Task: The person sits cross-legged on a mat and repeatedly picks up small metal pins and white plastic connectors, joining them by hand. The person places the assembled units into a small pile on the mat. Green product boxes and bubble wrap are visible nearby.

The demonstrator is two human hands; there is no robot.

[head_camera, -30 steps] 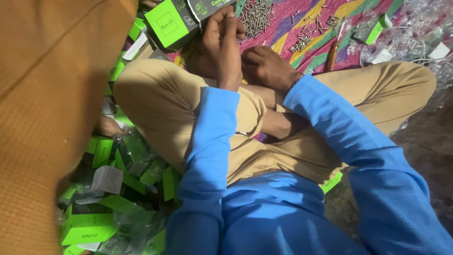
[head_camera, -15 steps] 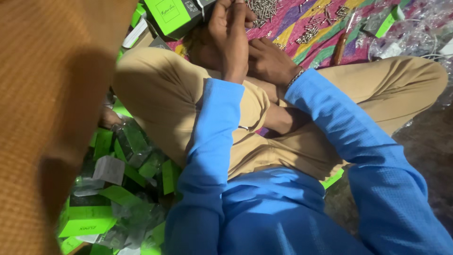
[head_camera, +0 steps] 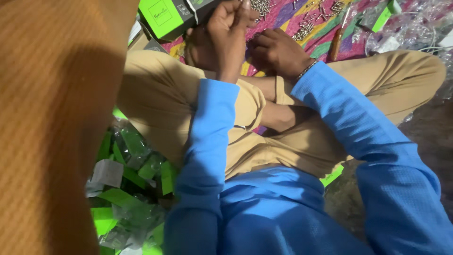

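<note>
multicoloured cloth (head_camera: 325,21) strewn with screws (head_camera: 304,30), green cartons (head_camera: 122,198) heaped on floor

Two hands at work: left hand (head_camera: 226,40), right hand (head_camera: 278,49). One green-and-grey box (head_camera: 177,16) near the left hand. One brown-handled tool (head_camera: 336,42) on the patterned cloth (head_camera: 325,23). Small metal screws (head_camera: 304,30) scattered in loose heaps, too many and too small to count. Green packets (head_camera: 127,189) piled beside the knee, well over a dozen, exact number unclear.
</note>
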